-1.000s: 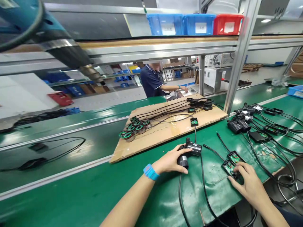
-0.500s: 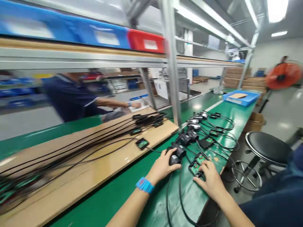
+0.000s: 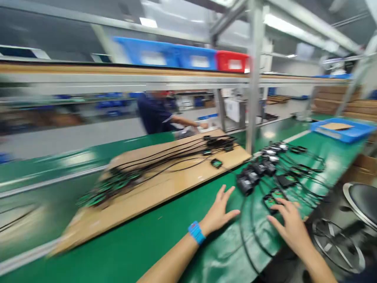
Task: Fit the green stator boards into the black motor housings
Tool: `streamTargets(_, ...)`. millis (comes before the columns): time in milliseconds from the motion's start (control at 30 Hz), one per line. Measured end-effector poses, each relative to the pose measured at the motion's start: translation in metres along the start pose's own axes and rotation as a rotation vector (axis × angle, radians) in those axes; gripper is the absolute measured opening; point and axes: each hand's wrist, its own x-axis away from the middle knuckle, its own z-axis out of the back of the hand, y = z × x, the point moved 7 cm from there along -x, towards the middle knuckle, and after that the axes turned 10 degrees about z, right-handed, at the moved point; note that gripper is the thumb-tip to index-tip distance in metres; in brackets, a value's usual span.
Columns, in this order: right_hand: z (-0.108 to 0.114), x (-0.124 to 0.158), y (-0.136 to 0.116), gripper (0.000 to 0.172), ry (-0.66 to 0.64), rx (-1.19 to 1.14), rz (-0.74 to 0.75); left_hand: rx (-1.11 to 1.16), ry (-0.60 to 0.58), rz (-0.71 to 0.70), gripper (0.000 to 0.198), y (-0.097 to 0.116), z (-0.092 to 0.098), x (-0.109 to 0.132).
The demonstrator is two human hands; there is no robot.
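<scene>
My left hand (image 3: 218, 211), with a blue band (image 3: 196, 232) at the wrist, hovers over the green bench, fingers spread and holding nothing. Just beyond its fingertips lies a group of black cylindrical housings (image 3: 246, 182) with cables trailing toward me. My right hand (image 3: 291, 226) is open beside a black case with a green circuit board (image 3: 271, 200); its fingertips are at the case's near edge, and I cannot tell if they touch it. More cabled boards (image 3: 287, 179) lie farther back. On the wooden board (image 3: 165, 190) to the left rest long black cables (image 3: 173, 151) with small green-faced modules (image 3: 216, 163).
A shelf with blue bins (image 3: 154, 55) and a red bin (image 3: 232, 61) runs above the bench. A metal post (image 3: 253, 78) rises behind the housings. A blue tray (image 3: 343, 131) sits at the far right, a stool (image 3: 363, 202) below. Across the bench, a person (image 3: 156, 114) works.
My left hand has let go of a black housing and drawn back toward me, fingers spread. My right hand stays near the circuit-board case. The view has swung left.
</scene>
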Motion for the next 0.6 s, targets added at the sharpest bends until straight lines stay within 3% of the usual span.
streamTargets(100, -0.012, -0.007, -0.047, 0.031, -0.007, 0.045, 0.194, -0.026, -0.122, 0.018, 0.096, -0.036, 0.019, 0.071)
streamTargets(167, -0.039, -0.014, -0.094, 0.031, -0.050, 0.033, 0.362, -0.058, -0.075, 0.073, 0.089, -0.067, 0.049, 0.114)
streamTargets(267, -0.097, -0.023, -0.165, 0.029, -0.136, 0.003, 0.529, -0.239, 0.238, 0.260, 0.075, -0.119, 0.122, 0.167)
streamTargets(367, -0.154, -0.028, -0.204, 0.035, -0.219, -0.004, 0.548, -0.418, 0.582, 0.474, 0.064, -0.165, 0.206, 0.205)
streamTargets(467, -0.184, -0.025, -0.205, 0.043, -0.288, -0.015, 0.517, -0.474, 0.768, 0.614, 0.066, -0.202, 0.269, 0.213)
streamTargets(533, -0.187, -0.021, -0.193, 0.043, -0.315, -0.021, 0.485, -0.514, 0.804, 0.659, 0.068, -0.219, 0.294, 0.198)
streamTargets(600, -0.183, -0.018, -0.183, 0.043, -0.321, -0.017, 0.466, -0.555, 0.794, 0.673, 0.067, -0.232, 0.306, 0.174)
